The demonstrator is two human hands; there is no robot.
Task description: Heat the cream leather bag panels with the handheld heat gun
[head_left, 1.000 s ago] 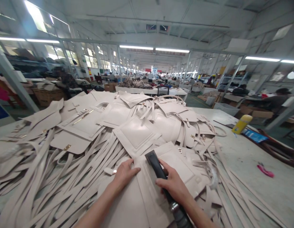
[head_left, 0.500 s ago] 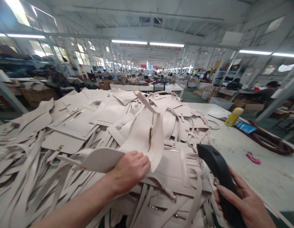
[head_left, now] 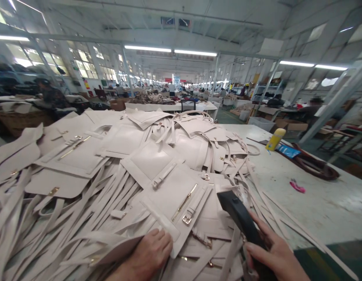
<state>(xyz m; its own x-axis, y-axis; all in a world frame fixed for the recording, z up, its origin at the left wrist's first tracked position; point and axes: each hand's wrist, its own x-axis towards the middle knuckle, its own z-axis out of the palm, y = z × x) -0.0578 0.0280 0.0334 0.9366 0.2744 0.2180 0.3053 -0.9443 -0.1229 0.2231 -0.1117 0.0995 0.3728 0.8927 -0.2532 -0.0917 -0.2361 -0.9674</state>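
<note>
My left hand (head_left: 153, 249) is closed on the near edge of a cream leather bag panel (head_left: 163, 199) with a gold zip and a buckled strap. That panel lies flat across a heap of similar bag pieces. A curled cream flap (head_left: 122, 249) stands up beside the left wrist. In my right hand (head_left: 271, 249) is a black handheld tool (head_left: 242, 216) with a broad, blunt nose; its exact kind is unclear. The fingers wrap its handle, and the nose points toward the panel's right side, over the pile.
The cream heap (head_left: 122, 140) spreads over the table (head_left: 286, 210), with straps trailing right. On the right are a yellow bottle (head_left: 275, 139), a blue packet (head_left: 288, 150), coiled brown strips (head_left: 315, 168) and a small pink tool (head_left: 297, 186). People sit at tables farther back.
The panel, raised and bent upright before, now lies flat on the heap. My left hand has moved down and left with its edge. The tool has shifted left and slightly down in view.
</note>
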